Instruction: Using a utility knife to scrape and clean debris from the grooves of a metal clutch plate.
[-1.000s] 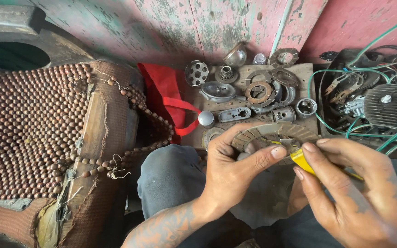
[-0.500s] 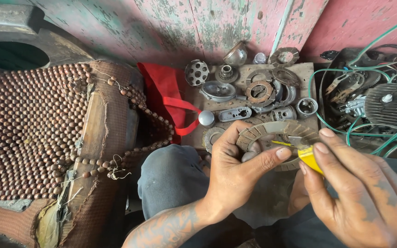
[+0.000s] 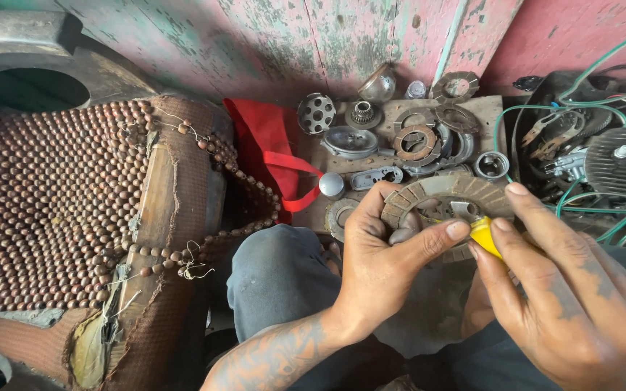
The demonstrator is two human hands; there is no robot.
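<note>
My left hand (image 3: pixel 382 261) grips a round clutch friction plate (image 3: pixel 445 195) with brown segmented lining, thumb stretched across its lower rim. My right hand (image 3: pixel 566 289) holds a yellow-handled tool (image 3: pixel 485 237), likely a screwdriver, whose tip meets a small metal piece at the plate's centre hole. Both hands work above my lap, over grey trousers (image 3: pixel 277 275). The tool's shaft is mostly hidden by my fingers.
A wooden board (image 3: pixel 400 108) behind the plate carries several metal rings, gears and covers. A red bag (image 3: pixel 269 145) lies left of it. A beaded seat cover (image 3: pixel 52 210) fills the left. Green wires and a finned engine part (image 3: pixel 624 163) sit at right.
The plate and both hands have shifted slightly; my right hand has brought the yellow tool closer to the plate's centre, and my left thumb now reaches toward it.
</note>
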